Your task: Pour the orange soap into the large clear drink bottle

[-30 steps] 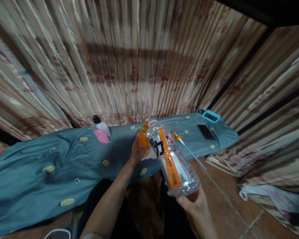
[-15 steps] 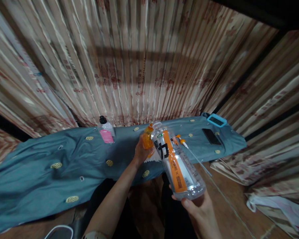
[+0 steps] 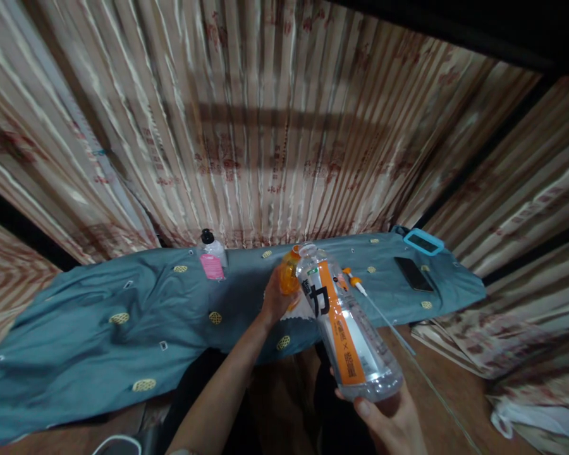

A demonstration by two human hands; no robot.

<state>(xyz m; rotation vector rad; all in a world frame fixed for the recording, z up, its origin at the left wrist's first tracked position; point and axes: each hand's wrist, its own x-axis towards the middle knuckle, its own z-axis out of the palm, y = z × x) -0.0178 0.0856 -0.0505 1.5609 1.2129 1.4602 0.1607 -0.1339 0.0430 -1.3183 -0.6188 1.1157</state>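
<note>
My right hand (image 3: 384, 414) grips the base of a clear plastic drink bottle (image 3: 346, 328) with an orange and silver label. The drink bottle is tilted, its uncapped neck pointing up and away to the left. My left hand (image 3: 275, 294) is wrapped around a small orange bottle (image 3: 290, 273), whose top is beside the neck of the drink bottle; I cannot tell whether the two touch. A white paper-like sheet (image 3: 301, 309) lies under the left hand. Just right of the drink bottle lies an orange and white spray head (image 3: 355, 282) with a long thin tube.
A blue-green patterned cloth (image 3: 171, 303) covers the long surface. A pink-labelled bottle with a black top (image 3: 213, 258) stands on the left. On the right lie a dark phone (image 3: 413, 273) and a light-blue framed device (image 3: 423, 242). Striped curtains (image 3: 265, 126) hang behind.
The view has shifted slightly, so everything appears a little lower and farther right. Both hands keep their hold on the bottles, in nearly the same pose.
</note>
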